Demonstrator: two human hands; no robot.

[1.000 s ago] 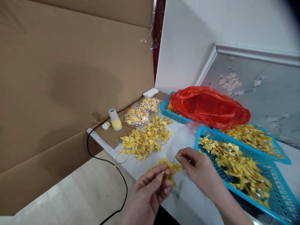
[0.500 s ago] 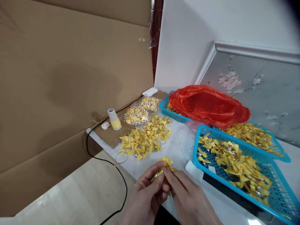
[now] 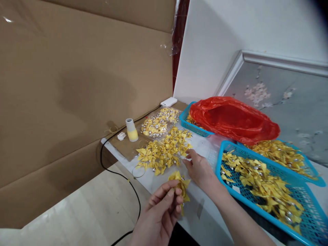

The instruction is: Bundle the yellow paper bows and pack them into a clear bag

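Observation:
My left hand (image 3: 161, 208) is closed, thumb against fingers, on a bunch of yellow ribbon flowers (image 3: 186, 191) with silvery beads. The bunch spreads out past my fingertips, and the hand hides part of it. My right hand (image 3: 200, 167) reaches to the right edge of a loose pile of yellow ribbon flowers (image 3: 161, 153) on the white table (image 3: 205, 212). Its thumb and forefinger are apart, with nothing visible between them. Thin gold wire loops stick out of the pile's left side.
Blue baskets (image 3: 258, 205) of similar flowers stand on the right, a red plastic bag (image 3: 235, 119) over those behind. Beaded flowers lie in a clear bag (image 3: 156, 124). A grey-and-yellow cone (image 3: 132, 130) stands near a black cable (image 3: 102, 160). Cardboard (image 3: 84, 85) walls the left.
My right hand has left the bunch and moved forward to the pile. My left hand keeps its hold on the bunch. The view has shifted slightly left.

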